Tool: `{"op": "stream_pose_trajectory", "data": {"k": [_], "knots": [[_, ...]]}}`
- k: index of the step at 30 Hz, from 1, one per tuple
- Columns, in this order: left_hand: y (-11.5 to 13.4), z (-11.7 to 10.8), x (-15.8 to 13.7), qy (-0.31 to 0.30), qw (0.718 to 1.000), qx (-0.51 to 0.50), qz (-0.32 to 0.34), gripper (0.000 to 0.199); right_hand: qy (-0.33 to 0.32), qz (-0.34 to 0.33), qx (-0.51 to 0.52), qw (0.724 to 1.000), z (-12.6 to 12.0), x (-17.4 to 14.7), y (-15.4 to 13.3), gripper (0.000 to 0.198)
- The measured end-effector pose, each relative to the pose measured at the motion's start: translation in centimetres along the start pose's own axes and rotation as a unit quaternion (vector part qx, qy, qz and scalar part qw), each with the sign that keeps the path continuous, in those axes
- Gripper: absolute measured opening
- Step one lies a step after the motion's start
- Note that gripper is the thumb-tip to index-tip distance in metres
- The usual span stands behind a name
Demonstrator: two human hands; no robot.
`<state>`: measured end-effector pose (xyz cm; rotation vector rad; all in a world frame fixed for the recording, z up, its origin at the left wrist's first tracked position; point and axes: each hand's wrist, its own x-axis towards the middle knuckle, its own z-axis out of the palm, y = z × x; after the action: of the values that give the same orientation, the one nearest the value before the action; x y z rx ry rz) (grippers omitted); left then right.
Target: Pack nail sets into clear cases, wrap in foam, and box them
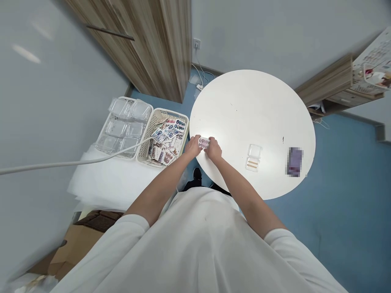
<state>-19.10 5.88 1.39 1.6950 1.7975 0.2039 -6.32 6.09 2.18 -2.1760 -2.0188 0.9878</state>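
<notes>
Between my two hands is a small card of purplish press-on nails, held over the left edge of the round white table. My left hand grips its left end, fingers closed on it. At the opposite end, my right hand pinches the card in the same way. To the left stands a cream basket holding many similar nail cards, blue, brown and pink. An opened clear plastic case with yellowish strips inside lies on the table, right of my hands.
Another basket holds several clear plastic cases. A white cable crosses in front of the baskets. A pixelated purple item lies at the table's right. Behind are a wooden cabinet and a wall socket; a cardboard box sits lower left.
</notes>
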Motion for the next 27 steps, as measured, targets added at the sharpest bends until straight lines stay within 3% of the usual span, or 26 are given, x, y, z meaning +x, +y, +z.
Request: {"op": "stream_pose_trajectory", "data": {"k": [8,16,21,27], "knots": [[0.5,0.3,-1.1,0.007,0.999,-0.028,0.016,0.057,0.021,-0.039,0.060,0.997,-0.1,-1.0,1.5,0.057],[4.0,1.9,-2.1,0.010,0.998,-0.053,0.029,0.061,0.046,-0.065,0.148,0.986,-1.6,-2.7,6.1,0.066],[7.4,3.7,-2.6,0.008,0.995,-0.060,0.084,0.061,0.059,-0.078,0.151,0.984,-4.0,-5.0,10.1,0.069],[12.0,7.2,-4.4,-0.035,0.984,-0.065,0.163,0.063,0.061,-0.084,0.163,0.981,-6.5,-8.2,17.1,0.066]]}}
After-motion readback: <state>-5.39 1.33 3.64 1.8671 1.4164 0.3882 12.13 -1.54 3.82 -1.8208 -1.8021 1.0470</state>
